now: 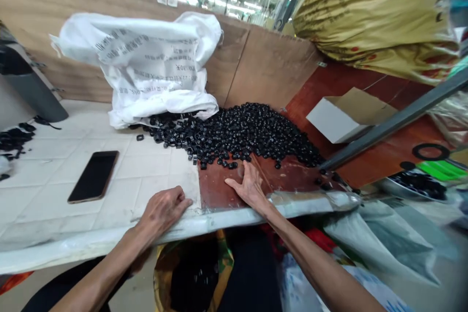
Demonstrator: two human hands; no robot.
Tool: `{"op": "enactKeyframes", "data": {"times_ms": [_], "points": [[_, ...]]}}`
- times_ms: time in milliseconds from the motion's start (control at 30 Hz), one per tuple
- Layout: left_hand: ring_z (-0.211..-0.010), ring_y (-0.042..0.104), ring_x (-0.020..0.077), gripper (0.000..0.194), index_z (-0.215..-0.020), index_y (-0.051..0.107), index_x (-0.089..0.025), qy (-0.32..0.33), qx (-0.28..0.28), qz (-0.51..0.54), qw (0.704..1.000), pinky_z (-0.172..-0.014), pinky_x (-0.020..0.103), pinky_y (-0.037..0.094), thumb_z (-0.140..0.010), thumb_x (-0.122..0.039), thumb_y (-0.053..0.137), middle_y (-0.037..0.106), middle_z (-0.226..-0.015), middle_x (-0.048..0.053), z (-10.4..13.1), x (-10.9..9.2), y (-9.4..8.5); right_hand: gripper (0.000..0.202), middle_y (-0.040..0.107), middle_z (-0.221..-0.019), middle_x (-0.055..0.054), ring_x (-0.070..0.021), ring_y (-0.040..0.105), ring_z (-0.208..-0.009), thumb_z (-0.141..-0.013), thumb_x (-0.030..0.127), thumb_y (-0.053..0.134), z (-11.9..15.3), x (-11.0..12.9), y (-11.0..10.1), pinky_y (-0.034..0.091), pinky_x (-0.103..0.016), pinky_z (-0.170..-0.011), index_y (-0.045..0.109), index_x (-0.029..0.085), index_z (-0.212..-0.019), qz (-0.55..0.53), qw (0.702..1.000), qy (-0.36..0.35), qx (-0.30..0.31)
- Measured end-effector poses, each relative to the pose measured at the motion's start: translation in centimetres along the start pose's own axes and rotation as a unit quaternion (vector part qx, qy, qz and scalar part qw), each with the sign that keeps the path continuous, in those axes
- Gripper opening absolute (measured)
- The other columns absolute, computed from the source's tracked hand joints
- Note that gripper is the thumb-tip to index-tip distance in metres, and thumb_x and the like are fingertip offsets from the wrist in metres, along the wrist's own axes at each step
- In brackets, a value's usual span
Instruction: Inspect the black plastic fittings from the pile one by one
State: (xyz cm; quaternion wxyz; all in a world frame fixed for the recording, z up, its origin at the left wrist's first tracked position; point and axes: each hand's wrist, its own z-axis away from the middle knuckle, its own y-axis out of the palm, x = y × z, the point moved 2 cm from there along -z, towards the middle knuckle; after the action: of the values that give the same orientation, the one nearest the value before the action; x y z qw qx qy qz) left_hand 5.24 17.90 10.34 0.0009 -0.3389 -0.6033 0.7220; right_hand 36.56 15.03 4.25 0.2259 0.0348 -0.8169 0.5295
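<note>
A large heap of small black plastic parts point(256, 129) lies on the table, spilling out from the mouth of a white woven sack point(149, 63). My right hand point(251, 186) rests on the reddish-brown board point(219, 187) at the heap's front edge. Its fingers are stretched out and the thumb stands apart; the fingertips are close to the nearest parts. To the left, my left hand point(163, 208) lies at the table's front edge with its fingers curled under. Whatever it may hold is hidden. Below the edge, between my arms, an open yellow bag point(161, 273) has black contents.
A dark-screened phone point(93, 177) lies on the white table covering point(153, 168). A grey bottle point(32, 87) stands at far left, near more black pieces point(14, 141). Wooden panels point(256, 63) back the table. A white box point(336, 119), metal bar point(398, 119) and golden sack point(373, 14) occupy the right.
</note>
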Motion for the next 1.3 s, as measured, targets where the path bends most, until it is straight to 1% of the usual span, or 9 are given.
{"op": "enactKeyframes", "data": {"times_ms": [100, 267, 433, 533, 600, 767, 1033, 1200, 1300], "points": [[-0.085, 0.070, 0.0273, 0.023, -0.101, 0.063, -0.020, 0.019, -0.061, -0.062, 0.996, -0.076, 0.036, 0.050, -0.095, -0.042, 0.066, 0.072, -0.090, 0.007, -2.3, 0.4, 0.0, 0.106, 0.039, -0.156, -0.033, -0.0484, 0.042, -0.142, -0.086, 0.076, 0.061, -1.5, 1.8, 2.2, 0.038, -0.068, -0.108, 0.027, 0.009, -0.161, 0.015, 1.000, -0.026, 0.003], [-0.125, 0.056, 0.0447, 0.075, -0.125, 0.059, -0.010, 0.048, -0.304, -0.139, 0.941, -0.100, 0.057, 0.050, -0.083, -0.070, 0.071, 0.059, -0.130, 0.028, -7.5, 3.8, 0.5, 0.097, 0.051, -0.141, -0.028, -0.0445, 0.049, -0.131, -0.090, 0.079, 0.053, -3.7, 4.2, 4.3, 0.042, -0.062, -0.102, 0.037, 0.010, -0.155, 0.022, 0.994, -0.096, -0.051], [-0.136, 0.046, 0.0483, 0.080, -0.128, 0.058, -0.001, -0.096, -0.447, -0.100, 0.884, -0.110, 0.063, 0.041, -0.092, -0.072, 0.056, 0.050, -0.138, 0.035, -12.8, 9.2, -1.6, 0.095, 0.055, -0.113, -0.019, -0.0374, 0.055, -0.107, -0.087, 0.088, 0.045, -4.2, 3.7, 4.5, 0.049, -0.053, -0.089, 0.054, 0.010, -0.141, -0.005, 0.987, -0.128, -0.100], [-0.139, 0.044, 0.0466, 0.078, -0.128, 0.059, -0.002, -0.139, -0.447, -0.076, 0.880, -0.113, 0.062, 0.038, -0.092, -0.071, 0.057, 0.054, -0.136, 0.033, -15.3, 10.8, -3.4, 0.092, 0.054, -0.120, -0.021, -0.0377, 0.054, -0.109, -0.087, 0.089, 0.044, -4.2, 3.4, 4.3, 0.049, -0.054, -0.089, 0.059, 0.011, -0.134, -0.031, 0.985, -0.126, -0.115], [-0.134, 0.050, 0.0423, 0.071, -0.129, 0.061, -0.006, -0.149, -0.419, -0.056, 0.894, -0.115, 0.057, 0.039, -0.092, -0.067, 0.059, 0.060, -0.132, 0.028, -16.7, 10.9, -4.2, 0.087, 0.053, -0.125, -0.021, -0.0383, 0.054, -0.113, -0.087, 0.088, 0.047, -4.4, 3.3, 4.1, 0.048, -0.054, -0.091, 0.060, 0.014, -0.131, -0.054, 0.985, -0.116, -0.119], [-0.127, 0.056, 0.0340, 0.054, -0.129, 0.067, -0.022, -0.071, -0.310, -0.037, 0.947, -0.115, 0.050, 0.042, -0.092, -0.061, 0.064, 0.063, -0.130, 0.013, -18.2, 9.2, -4.1, 0.077, 0.056, -0.127, -0.019, -0.0380, 0.055, -0.115, -0.089, 0.080, 0.055, -5.0, 3.9, 3.9, 0.048, -0.055, -0.092, 0.059, 0.018, -0.132, -0.090, 0.987, -0.103, -0.085], [-0.126, 0.053, 0.0324, 0.047, -0.122, 0.070, -0.021, -0.005, -0.214, -0.044, 0.976, -0.114, 0.050, 0.043, -0.097, -0.058, 0.057, 0.065, -0.125, 0.012, -17.1, 6.7, -2.5, 0.075, 0.056, -0.128, -0.019, -0.0389, 0.054, -0.117, -0.087, 0.071, 0.066, -5.6, 4.5, 4.0, 0.048, -0.055, -0.094, 0.057, 0.018, -0.139, -0.109, 0.984, -0.122, -0.063], [-0.128, 0.053, 0.0304, 0.047, -0.125, 0.068, -0.020, 0.039, -0.209, -0.036, 0.976, -0.115, 0.048, 0.044, -0.097, -0.056, 0.057, 0.065, -0.127, 0.012, -15.1, 4.5, -0.4, 0.072, 0.057, -0.129, -0.019, -0.0382, 0.055, -0.116, -0.087, 0.068, 0.068, -5.6, 4.5, 3.6, 0.049, -0.053, -0.095, 0.058, 0.017, -0.136, -0.120, 0.981, -0.140, -0.057], [-0.134, 0.052, 0.0306, 0.046, -0.127, 0.067, -0.020, 0.034, -0.271, -0.024, 0.962, -0.116, 0.049, 0.043, -0.096, -0.053, 0.059, 0.057, -0.139, 0.014, -14.0, 4.1, -0.6, 0.065, 0.058, -0.128, -0.018, -0.0370, 0.056, -0.115, -0.089, 0.066, 0.067, -5.6, 4.6, 3.5, 0.049, -0.053, -0.095, 0.061, 0.017, -0.131, -0.131, 0.979, -0.139, -0.073]]}}
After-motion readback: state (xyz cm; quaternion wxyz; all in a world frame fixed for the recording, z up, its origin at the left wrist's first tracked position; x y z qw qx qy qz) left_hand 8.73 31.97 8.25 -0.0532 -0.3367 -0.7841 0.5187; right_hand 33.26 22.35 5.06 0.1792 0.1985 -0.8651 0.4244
